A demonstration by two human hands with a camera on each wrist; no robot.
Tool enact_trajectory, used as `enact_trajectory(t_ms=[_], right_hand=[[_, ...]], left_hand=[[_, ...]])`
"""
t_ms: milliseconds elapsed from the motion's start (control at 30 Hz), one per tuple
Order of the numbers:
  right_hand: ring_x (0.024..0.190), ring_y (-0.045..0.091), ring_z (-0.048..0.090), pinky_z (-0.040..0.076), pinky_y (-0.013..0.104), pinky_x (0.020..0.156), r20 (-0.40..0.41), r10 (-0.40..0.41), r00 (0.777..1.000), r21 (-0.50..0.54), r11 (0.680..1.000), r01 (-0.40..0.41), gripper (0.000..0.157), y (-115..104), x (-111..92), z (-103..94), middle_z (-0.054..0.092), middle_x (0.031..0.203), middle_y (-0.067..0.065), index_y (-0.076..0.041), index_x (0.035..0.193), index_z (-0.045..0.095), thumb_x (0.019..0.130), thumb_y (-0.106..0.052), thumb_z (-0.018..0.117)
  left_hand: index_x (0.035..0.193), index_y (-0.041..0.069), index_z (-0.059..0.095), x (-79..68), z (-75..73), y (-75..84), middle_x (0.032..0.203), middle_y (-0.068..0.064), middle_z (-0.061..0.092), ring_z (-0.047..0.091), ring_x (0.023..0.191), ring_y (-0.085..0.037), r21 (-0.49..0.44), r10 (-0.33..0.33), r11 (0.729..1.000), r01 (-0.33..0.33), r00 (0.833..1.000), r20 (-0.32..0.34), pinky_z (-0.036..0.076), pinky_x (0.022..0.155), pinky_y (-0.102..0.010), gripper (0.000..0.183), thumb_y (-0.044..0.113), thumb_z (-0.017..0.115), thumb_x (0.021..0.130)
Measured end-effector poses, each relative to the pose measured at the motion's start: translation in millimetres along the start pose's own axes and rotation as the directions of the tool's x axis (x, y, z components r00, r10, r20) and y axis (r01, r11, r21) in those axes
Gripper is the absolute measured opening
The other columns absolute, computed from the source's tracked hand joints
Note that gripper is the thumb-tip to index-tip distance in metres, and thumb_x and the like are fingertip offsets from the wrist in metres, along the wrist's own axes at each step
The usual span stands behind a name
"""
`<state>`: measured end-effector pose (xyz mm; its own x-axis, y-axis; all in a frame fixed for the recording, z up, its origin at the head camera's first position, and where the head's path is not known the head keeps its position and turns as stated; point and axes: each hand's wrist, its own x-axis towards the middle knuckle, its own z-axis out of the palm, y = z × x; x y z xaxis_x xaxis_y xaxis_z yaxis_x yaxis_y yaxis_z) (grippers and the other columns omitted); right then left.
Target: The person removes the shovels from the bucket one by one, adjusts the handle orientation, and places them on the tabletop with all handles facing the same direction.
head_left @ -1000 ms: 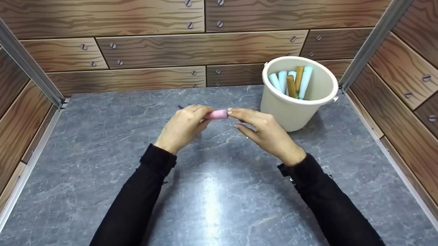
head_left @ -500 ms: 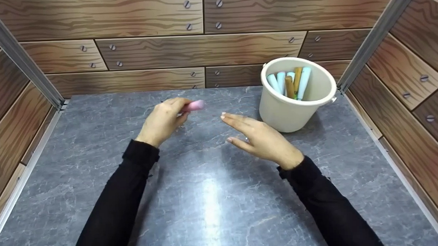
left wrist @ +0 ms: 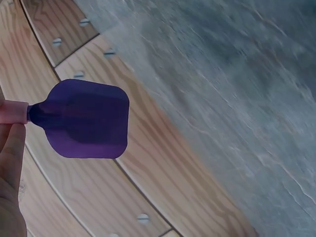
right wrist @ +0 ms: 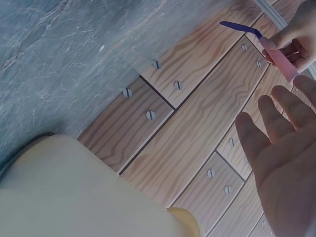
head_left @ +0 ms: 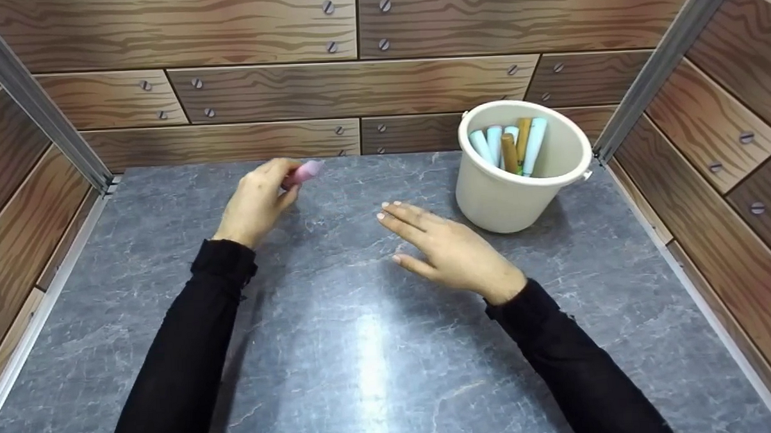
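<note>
We see walls printed with wooden planks rising behind and at both sides, and before them lies the grey, marble-patterned worktop, with a bright streak of light down its middle. Grey metal posts run up the two rear corners. Toward the back on the right, we find a cream bucket standing upright on the worktop, near the back wall. Two black sleeves reach in from the near edge.

Of the hands, the right hand is spread over the worktop just beside the bucket, its fingers straight and its thumb held apart. The left hand, well apart from it toward the rear left, holds a flat-bladed tool, pinching it between thumb and fingers. In the left wrist view we make out the tool's broad purple blade with rounded corners; the head view shows the tapered pink handle poking out past the thumb, its end toward the middle.

Inside the bucket we count four pale blue handles and two brown handles, leaning together. Smallest are the slotted screw heads on the planks.
</note>
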<state>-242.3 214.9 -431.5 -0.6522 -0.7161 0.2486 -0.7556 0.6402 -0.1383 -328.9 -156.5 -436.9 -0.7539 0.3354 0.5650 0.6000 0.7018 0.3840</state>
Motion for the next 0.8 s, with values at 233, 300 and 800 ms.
enact_trajectory(t_ms=[233, 300, 800], right_hand=[[0.18, 0.033, 0.039, 0.038, 0.061, 0.147, 0.036, 0.002, 0.999, -0.126, 0.992, 0.002, 0.074, -4, 0, 6.1, 0.038, 0.194, 0.007, -0.021, 0.186, 0.037, 0.123, -0.055, 0.054], [0.181, 0.033, 0.037, 0.036, 0.062, 0.148, 0.026, 0.003, 1.0, -0.144, 0.99, 0.001, 0.074, -5, 0, 7.8, 0.036, 0.195, 0.005, -0.023, 0.187, 0.035, 0.123, -0.056, 0.053], [0.184, 0.034, 0.03, 0.029, 0.067, 0.15, 0.055, 0.079, 0.995, -0.077, 0.994, -0.075, 0.073, -2, 1, 13.3, 0.03, 0.197, 0.003, -0.029, 0.188, 0.031, 0.124, -0.058, 0.048]], left_hand=[[0.135, -0.006, 0.072, -2.0, -7.0, -19.7, 0.134, -0.026, 0.08, 0.082, 0.122, -0.044, -0.015, -0.079, 0.997, 0.079, 0.997, -0.023, 0.07, 0.112, -0.055, 0.028, -0.004, 0.076, 0.107], [0.137, -0.007, 0.071, -3.3, -8.6, -26.2, 0.136, -0.028, 0.079, 0.082, 0.126, -0.045, -0.023, -0.108, 0.994, 0.107, 0.994, -0.026, 0.069, 0.114, -0.055, 0.031, -0.006, 0.076, 0.107], [0.129, -0.008, 0.068, -19.5, -23.9, -69.7, 0.133, -0.032, 0.078, 0.078, 0.133, -0.051, -0.044, -0.25, 0.968, 0.247, 0.965, -0.077, 0.066, 0.118, -0.062, 0.026, -0.011, 0.073, 0.104]])
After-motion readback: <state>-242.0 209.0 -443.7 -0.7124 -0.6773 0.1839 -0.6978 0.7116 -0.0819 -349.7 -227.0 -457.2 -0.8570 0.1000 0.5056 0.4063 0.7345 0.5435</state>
